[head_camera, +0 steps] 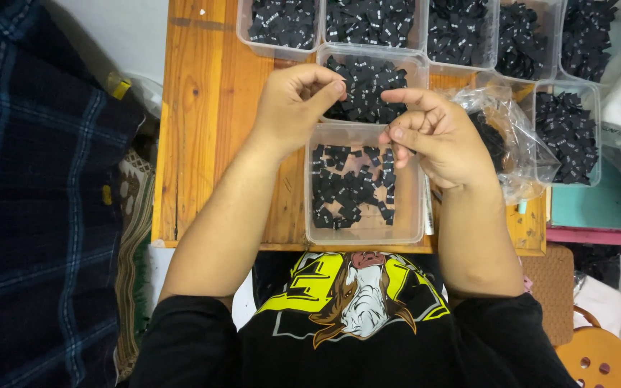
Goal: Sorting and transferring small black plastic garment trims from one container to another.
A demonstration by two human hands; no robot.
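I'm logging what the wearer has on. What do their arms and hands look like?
Both forearms are bare; black short sleeves end near the elbows. The left hand and right hand wear no gloves, and no rings or watch show. The black shirt carries a yellow graphic print.

Both your arms reach forward, bare from the elbows down, and bend in toward each other. Your left hand point(292, 108) is curled, with the thumb pressed on the pointer finger. Your right hand point(436, 140) is curled too, its fingertips pinched together. The hands sit near each other, not touching.
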